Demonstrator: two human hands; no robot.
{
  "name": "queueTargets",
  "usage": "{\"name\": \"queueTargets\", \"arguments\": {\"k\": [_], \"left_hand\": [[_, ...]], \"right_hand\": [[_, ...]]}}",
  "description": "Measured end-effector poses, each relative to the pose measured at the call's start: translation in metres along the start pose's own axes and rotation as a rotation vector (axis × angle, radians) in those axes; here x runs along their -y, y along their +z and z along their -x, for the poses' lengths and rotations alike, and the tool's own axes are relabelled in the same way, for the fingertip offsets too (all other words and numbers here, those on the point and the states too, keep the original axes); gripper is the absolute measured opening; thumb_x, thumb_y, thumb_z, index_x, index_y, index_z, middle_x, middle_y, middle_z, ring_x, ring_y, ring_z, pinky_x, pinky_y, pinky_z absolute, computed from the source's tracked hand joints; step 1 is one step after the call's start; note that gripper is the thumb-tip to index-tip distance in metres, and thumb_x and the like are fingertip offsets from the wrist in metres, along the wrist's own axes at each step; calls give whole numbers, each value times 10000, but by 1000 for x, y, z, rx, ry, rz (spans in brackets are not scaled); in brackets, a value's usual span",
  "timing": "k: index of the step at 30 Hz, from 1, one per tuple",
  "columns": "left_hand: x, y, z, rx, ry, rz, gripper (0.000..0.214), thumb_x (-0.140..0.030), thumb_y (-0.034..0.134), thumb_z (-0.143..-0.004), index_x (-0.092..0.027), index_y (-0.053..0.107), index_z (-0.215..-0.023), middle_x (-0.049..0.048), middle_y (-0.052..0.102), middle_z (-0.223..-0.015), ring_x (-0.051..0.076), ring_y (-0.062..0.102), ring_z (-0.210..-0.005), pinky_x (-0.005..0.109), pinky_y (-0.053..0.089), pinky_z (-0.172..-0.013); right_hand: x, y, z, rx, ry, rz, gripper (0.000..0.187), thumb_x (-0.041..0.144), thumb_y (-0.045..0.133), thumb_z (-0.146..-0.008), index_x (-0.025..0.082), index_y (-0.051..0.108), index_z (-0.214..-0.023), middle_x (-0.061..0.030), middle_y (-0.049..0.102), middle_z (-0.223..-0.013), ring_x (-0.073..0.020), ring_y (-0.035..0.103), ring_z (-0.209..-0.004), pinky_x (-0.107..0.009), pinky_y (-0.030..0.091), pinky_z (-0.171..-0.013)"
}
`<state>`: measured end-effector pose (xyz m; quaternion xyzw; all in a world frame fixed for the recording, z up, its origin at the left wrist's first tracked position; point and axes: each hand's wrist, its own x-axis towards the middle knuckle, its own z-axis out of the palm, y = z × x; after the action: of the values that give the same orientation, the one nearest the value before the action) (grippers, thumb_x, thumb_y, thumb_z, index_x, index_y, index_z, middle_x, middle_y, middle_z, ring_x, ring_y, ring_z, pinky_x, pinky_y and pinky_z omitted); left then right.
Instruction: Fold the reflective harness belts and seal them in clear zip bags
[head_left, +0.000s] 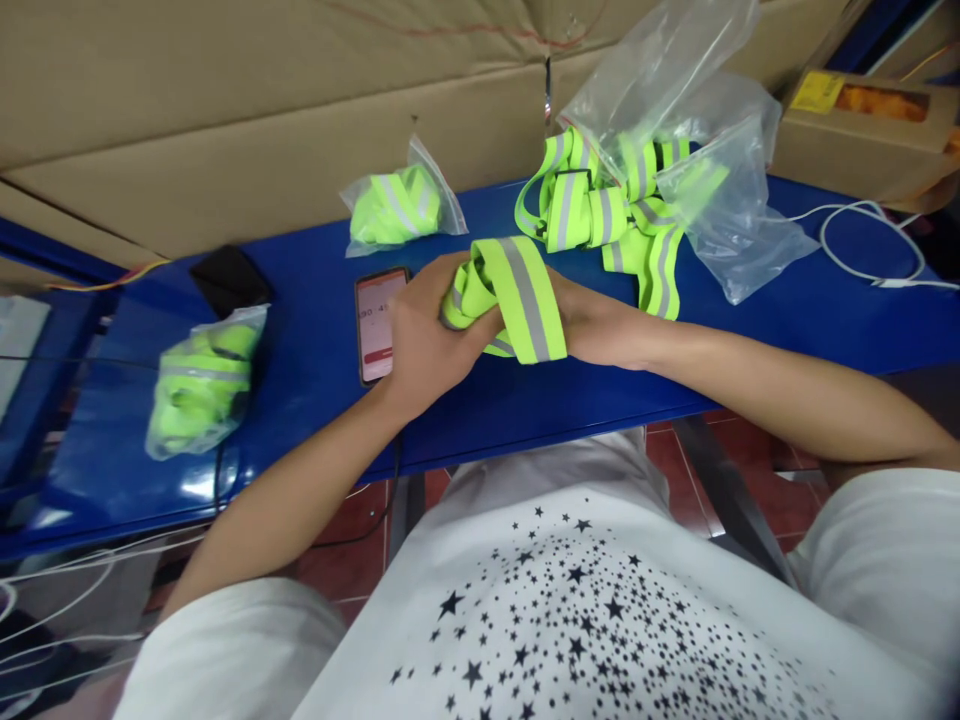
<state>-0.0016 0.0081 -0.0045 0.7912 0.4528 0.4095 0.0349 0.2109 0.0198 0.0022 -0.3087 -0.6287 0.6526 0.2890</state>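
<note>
A neon-yellow reflective strap (525, 300) with a grey stripe is bunched into loops between my hands, above the blue table. My left hand (431, 335) is closed around the folded part on the left, thumb across it. Behind the wide outer loop, my right hand (596, 320) grips the strap from the right side; its fingertips are hidden. Farther back to the right lies a loose pile of the same straps (577, 205), with black buckles among them.
Two bagged straps, one at the back (397, 205) and one at the left (202, 380), lie on the table (300, 280). A phone (375, 320) sits beside my left hand. Clear plastic bags (739, 220), a white cable (847, 270), a black wallet-like object (229, 280) and a cardboard box (870, 150) are around.
</note>
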Motion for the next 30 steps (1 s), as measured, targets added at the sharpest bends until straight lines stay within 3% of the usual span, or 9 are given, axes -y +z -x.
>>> {"name": "queueTargets", "arguments": {"k": [3, 8, 11, 14, 17, 20, 22, 26, 30], "left_hand": [[-4, 0, -1, 13, -16, -10, 352, -403, 684, -907, -185, 676, -1182, 71, 774, -1077, 243, 729, -956, 353, 583, -857], [0, 2, 1, 22, 80, -221, 462, -498, 678, -943, -177, 673, -1275, 140, 749, -1200, 326, 711, -1140, 416, 546, -973], [2, -1, 2, 46, 102, -286, 552, -550, 640, -967, -172, 630, -1369, 173, 711, -1285, 366, 678, -1219, 435, 529, -993], [-3, -5, 1, 78, 68, -282, 488, -477, 662, -961, -197, 641, -1360, 150, 712, -1289, 348, 679, -1218, 426, 530, -1000], [-10, -7, -2, 69, -8, -158, 373, -371, 724, -906, -206, 697, -1239, 95, 747, -1191, 296, 708, -1125, 396, 543, -985], [-11, -6, -6, 54, -106, 83, 284, -332, 771, -863, -192, 725, -1105, 32, 748, -988, 235, 709, -933, 340, 559, -866], [-8, -4, -8, 40, -194, 224, 224, -348, 804, -848, -188, 725, -984, -7, 690, -826, 193, 666, -792, 300, 541, -741], [0, 4, -7, -6, -338, 447, 247, -390, 815, -859, -193, 679, -801, -36, 573, -683, 126, 566, -612, 238, 431, -536], [-1, 9, -7, -24, -464, 653, 347, -483, 840, -834, -196, 662, -752, -37, 580, -661, 102, 550, -541, 213, 403, -456]], "right_hand": [[9, -2, 4, 14, 94, -19, 667, 213, 850, -759, 256, 589, -1371, -33, 780, -1007, -247, 715, -989, -379, 655, -878], [16, -3, 5, 64, 133, -36, 356, 302, 808, -830, 207, 707, -1157, -38, 769, -1122, -170, 689, -977, -223, 600, -774], [19, -3, 6, 171, 179, -26, 333, 424, 749, -910, 197, 716, -1152, -56, 746, -1182, -181, 686, -1042, -223, 588, -746], [17, -6, 7, 279, 118, 68, 359, 426, 798, -886, 208, 721, -1161, -42, 741, -1213, -175, 673, -1097, -231, 582, -837], [12, -10, 6, 296, 63, 170, 305, 310, 879, -792, 199, 747, -1043, -22, 763, -1139, -162, 682, -1041, -230, 579, -854], [9, -12, 3, 245, 112, 174, 226, 306, 900, -750, 164, 748, -840, -22, 758, -842, -138, 688, -762, -240, 588, -672], [12, -11, 0, 204, 129, 141, 287, 373, 923, -730, 151, 744, -766, -23, 731, -719, -127, 671, -643, -244, 585, -598], [20, -6, 1, 143, 147, 152, 383, 494, 924, -720, 147, 764, -748, -33, 741, -697, -111, 652, -551, -231, 557, -525], [26, 1, 6, 41, 101, 328, 430, 572, 811, -831, 149, 773, -758, -39, 746, -712, -101, 622, -503, -228, 475, -483]]}}
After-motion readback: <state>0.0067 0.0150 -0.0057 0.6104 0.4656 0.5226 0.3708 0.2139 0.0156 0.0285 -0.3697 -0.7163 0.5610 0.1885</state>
